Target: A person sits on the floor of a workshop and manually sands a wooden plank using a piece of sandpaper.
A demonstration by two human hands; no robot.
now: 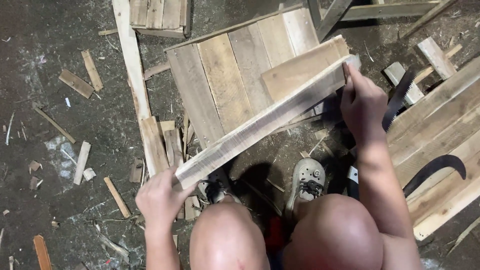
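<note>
Both hands clamp one long plank (265,122) held above the knees: left hand (160,197) at near end, right hand (362,102) at far end. Plank looks whole w/ no cut visible; handsaw (398,97) lies untouched on boards (440,125) at right, offcuts (80,82) litter floor.

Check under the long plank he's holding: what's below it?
Under the long plank, held by left hand and right hand: a slatted wooden panel on the dirt floor, plus scrap offcuts. What lies directly beneath the plank's own strip is hidden.
</note>
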